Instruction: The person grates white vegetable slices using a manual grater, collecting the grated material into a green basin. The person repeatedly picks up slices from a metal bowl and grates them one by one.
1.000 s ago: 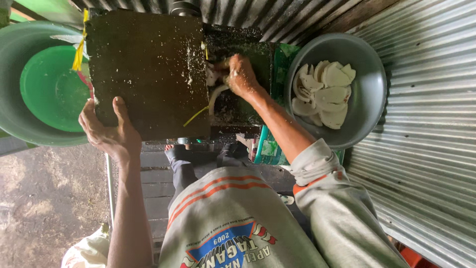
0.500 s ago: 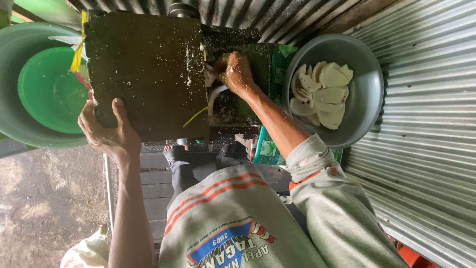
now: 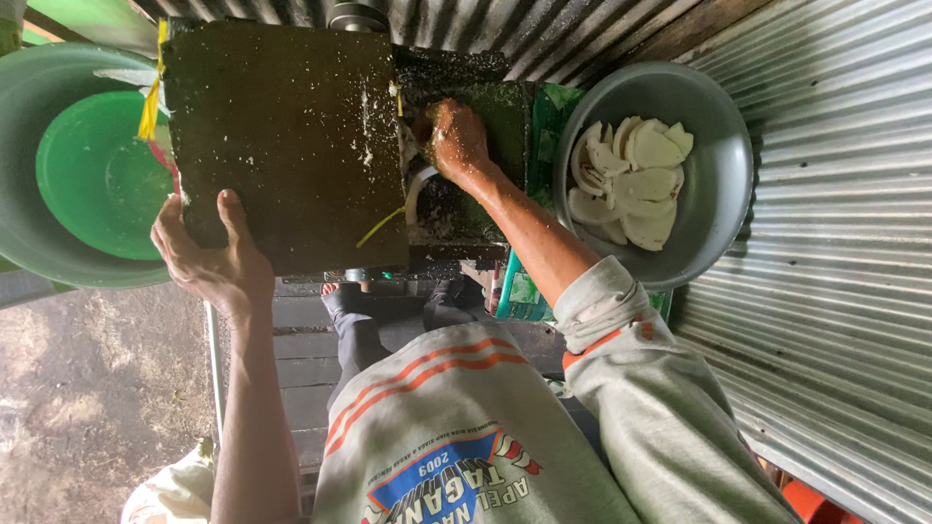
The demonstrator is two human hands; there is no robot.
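Overhead view of my two hands at a coconut grating machine. My left hand (image 3: 209, 257) lay open, palm and thumb braced against the near edge of the dark, fleck-spattered machine cover (image 3: 282, 136), holding nothing. My right hand (image 3: 454, 141) was closed around a piece of white coconut, most of it hidden under my fingers, and pressed it toward the opening (image 3: 408, 146) at the cover's right side; a curved white sliver (image 3: 417, 189) showed just below my wrist. Judged risk: with my fingertips that close to the opening, a slip of the wet piece, or its wearing thin, could have carried my fingers into the grater; a shift of the cover under my bracing hand could have upset the pressure in the same way. The grey metal bowl (image 3: 718, 175) of white coconut pieces (image 3: 636, 180) stood to the right of my right forearm, near but not touching it, beside a corrugated metal wall (image 3: 835, 243). A green basin (image 3: 39, 243) with a smaller green bowl (image 3: 97, 175) inside stood left of the cover, just beyond my left hand. Whether the grater was turning could not be told from this view.
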